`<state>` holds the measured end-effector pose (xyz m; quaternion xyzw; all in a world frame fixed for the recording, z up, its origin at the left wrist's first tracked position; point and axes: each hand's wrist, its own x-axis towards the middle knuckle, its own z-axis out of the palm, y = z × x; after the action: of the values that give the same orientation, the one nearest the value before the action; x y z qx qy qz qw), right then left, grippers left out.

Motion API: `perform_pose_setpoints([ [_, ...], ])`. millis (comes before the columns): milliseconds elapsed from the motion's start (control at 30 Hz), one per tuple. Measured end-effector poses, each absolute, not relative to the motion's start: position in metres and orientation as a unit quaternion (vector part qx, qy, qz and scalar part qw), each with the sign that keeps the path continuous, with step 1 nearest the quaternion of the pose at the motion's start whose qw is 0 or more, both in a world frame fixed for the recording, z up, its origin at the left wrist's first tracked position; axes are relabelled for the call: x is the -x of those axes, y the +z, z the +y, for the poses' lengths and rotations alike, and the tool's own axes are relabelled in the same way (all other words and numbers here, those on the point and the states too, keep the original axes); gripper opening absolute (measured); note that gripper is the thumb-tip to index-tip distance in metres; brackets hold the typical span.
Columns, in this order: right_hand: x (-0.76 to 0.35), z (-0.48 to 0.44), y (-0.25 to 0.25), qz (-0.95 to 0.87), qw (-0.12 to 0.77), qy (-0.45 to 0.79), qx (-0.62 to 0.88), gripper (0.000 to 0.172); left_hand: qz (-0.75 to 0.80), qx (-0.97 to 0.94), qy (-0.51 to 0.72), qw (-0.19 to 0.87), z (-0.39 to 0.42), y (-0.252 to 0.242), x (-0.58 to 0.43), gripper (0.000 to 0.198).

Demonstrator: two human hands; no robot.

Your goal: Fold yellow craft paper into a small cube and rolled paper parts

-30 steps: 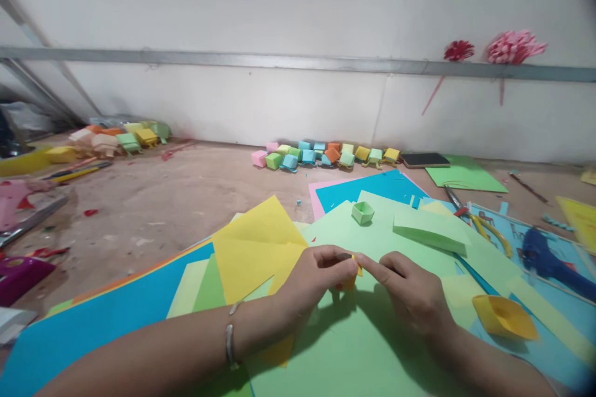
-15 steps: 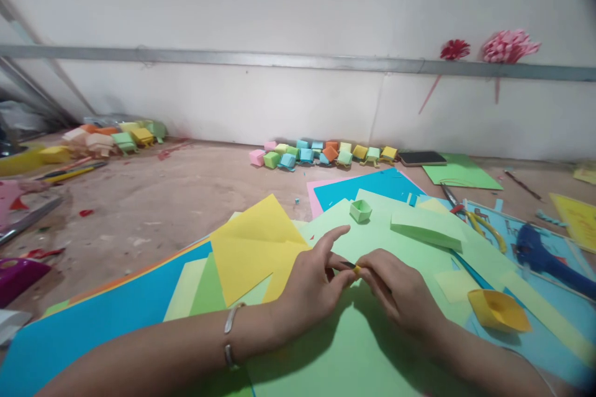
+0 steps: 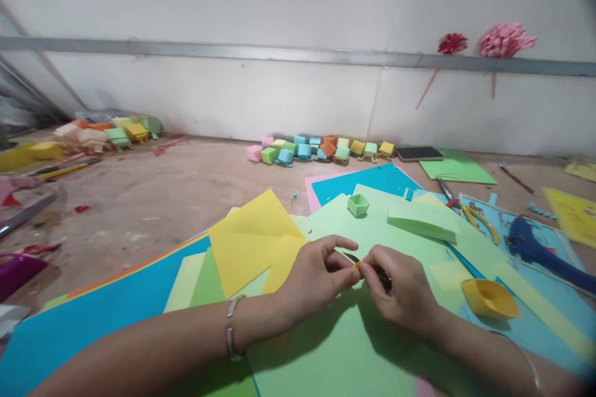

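Observation:
My left hand (image 3: 316,276) and my right hand (image 3: 400,291) meet over a light green sheet (image 3: 344,347), fingertips pinched together on a tiny yellow paper piece (image 3: 356,265). A thin dark stick (image 3: 372,268) lies under my right fingers; whether they hold it I cannot tell. A silver bracelet sits on my left wrist. A yellow folded sheet (image 3: 251,242) lies just left of my left hand. A small green paper box (image 3: 357,205) stands beyond the hands, and a yellow paper boat (image 3: 488,298) rests to the right.
Blue sheets (image 3: 93,329) lie at the left and behind. A row of small coloured paper boxes (image 3: 321,150) lines the wall, with more at the far left (image 3: 107,133). Scissors (image 3: 470,214), a blue glue gun (image 3: 540,251) and a dark phone (image 3: 419,153) are at the right.
Both hands stay pinched on the yellow piece. My left index finger lifted, then curled partly back. The view has tilted slightly.

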<state>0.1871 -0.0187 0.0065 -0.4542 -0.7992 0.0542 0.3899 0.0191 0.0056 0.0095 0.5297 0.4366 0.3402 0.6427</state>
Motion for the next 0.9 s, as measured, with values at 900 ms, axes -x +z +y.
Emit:
perform_pose_setpoints([
  [900,-0.203,-0.008,-0.005,-0.706,0.389,0.315,0.501,0.013,0.449,-0.477,0.389,0.647,0.024,-0.002,-0.016,0.019],
])
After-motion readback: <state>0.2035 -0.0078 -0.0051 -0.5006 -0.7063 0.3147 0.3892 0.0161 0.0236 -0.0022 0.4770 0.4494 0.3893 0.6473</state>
